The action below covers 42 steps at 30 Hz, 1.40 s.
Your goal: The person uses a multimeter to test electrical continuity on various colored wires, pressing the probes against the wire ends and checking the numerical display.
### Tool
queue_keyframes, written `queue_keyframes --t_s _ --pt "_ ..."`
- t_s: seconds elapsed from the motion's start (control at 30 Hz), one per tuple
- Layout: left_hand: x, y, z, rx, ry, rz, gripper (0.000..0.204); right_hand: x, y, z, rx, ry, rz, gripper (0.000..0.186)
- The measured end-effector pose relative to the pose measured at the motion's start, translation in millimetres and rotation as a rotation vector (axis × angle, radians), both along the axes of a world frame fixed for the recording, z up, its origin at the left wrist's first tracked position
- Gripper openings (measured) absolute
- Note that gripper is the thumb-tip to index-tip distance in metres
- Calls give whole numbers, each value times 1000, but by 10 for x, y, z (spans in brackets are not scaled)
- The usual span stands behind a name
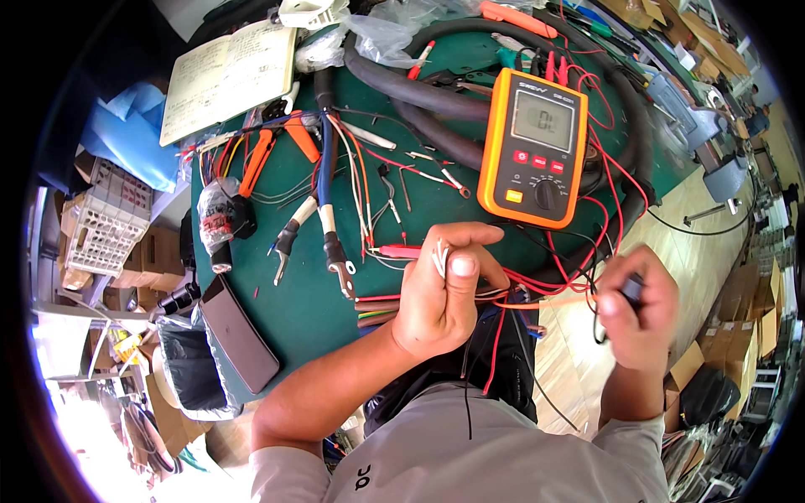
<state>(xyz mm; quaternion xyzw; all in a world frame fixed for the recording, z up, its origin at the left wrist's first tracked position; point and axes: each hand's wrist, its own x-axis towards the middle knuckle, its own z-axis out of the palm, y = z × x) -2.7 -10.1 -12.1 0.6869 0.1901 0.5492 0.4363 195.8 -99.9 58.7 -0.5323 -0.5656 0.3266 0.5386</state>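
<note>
At the centre of the frame, the left hand (444, 293) has its grip closed on white wires (439, 258), their ends standing up beside the thumb. Right of centre, the right hand (641, 306) grasps a small black piece (632, 289), its exact kind unclear; an orange wire (545, 305) stretches between the two hands. Above them, upper right of centre, an orange-framed meter (533, 149) lies on the green desk (314, 331), with red leads (618, 210) looping at its right. Left of centre, a lugged cable (334, 247) points downward; orange-handled pliers (258, 163) and an open notebook (231, 80) occupy the upper left, a dark phone (239, 335) the lower left.
</note>
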Motion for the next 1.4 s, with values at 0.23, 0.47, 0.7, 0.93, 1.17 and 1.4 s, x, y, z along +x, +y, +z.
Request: queue_keyframes --t_s 0.23,0.47,0.7,0.93,1.17,1.4 --pt "-2 -10 112 -169 -15 -60 32 547 -458 -320 -209 70 153 22" --pt "-5 -11 98 -188 21 -62 31 578 -348 -345 -246 -344 426 16" --pt "1 6 93 -225 11 -82 32 468 -280 -268 -218 -588 516 20" --pt "7 4 133 -368 20 -109 39 419 -261 -214 -201 -626 616 20" --pt "-18 40 90 -284 2 -131 57 301 -209 -24 -136 -559 707 20" --pt "-17 12 136 -313 2 -108 53 182 -194 -35 -145 -644 738 21"
